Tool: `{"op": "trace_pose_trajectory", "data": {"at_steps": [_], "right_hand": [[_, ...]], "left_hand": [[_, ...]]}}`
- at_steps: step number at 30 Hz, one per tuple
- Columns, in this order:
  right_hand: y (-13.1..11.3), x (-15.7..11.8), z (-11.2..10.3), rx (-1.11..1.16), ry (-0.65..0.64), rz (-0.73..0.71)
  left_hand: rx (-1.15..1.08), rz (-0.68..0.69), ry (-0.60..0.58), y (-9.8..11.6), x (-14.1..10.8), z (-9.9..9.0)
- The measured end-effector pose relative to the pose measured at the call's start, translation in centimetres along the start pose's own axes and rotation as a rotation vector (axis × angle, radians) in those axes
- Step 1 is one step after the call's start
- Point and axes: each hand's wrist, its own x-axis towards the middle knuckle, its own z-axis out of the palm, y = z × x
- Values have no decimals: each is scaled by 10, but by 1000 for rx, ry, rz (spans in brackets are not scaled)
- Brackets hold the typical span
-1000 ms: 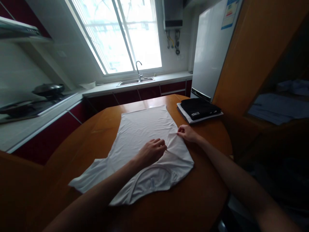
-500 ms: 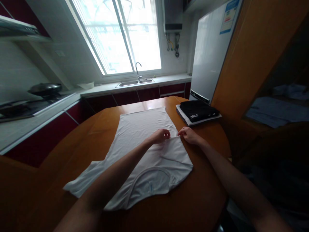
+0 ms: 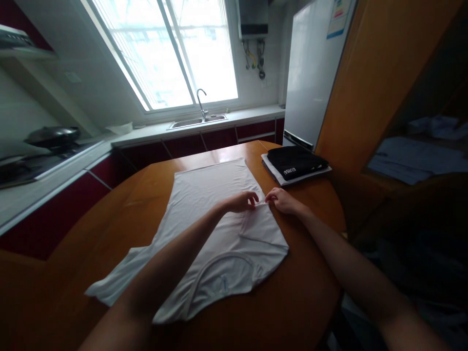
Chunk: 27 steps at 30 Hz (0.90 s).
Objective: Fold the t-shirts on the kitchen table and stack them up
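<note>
A white T-shirt [image 3: 208, 187] lies spread on the round wooden table [image 3: 139, 200], its neckline towards me and its hem at the far side. One sleeve sticks out to the left, while the right sleeve is folded inward over the body. My left hand [image 3: 240, 201] reaches across the shirt, its curled fingertips pinching cloth at the sleeve's edge. Just to the right, my right hand [image 3: 284, 201] pinches the same edge at the shirt's side. My left forearm hides part of the shirt's middle.
Folded clothes with a black garment [image 3: 296, 162] on top lie at the table's far right. Beyond the table are a counter with a sink [image 3: 197, 120], a window, and a stove with a wok [image 3: 53, 136] at left. A fridge [image 3: 314, 68] stands behind the clothes.
The whole view has shifted a little, so things appear slightly further left and higher. Both hands stay at the same sleeve edge, with the left fingers slightly more spread.
</note>
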Motion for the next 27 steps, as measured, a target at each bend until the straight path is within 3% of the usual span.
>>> {"op": "trace_pose_trajectory", "data": {"at_steps": [9,14,19,27], "right_hand": [[3,1,2,-31,0,-9],[5,2,2,-37,-11,-16],[5,2,1,-48,-30,0],[8,4,4,-44,-24,10]], "left_hand": [[161,49,-57,6,4,-5],[-14,55,-40,6,8,-4],[-160,24,-127,3,6,-8],[15,32,-141,-2,3,-16]]}}
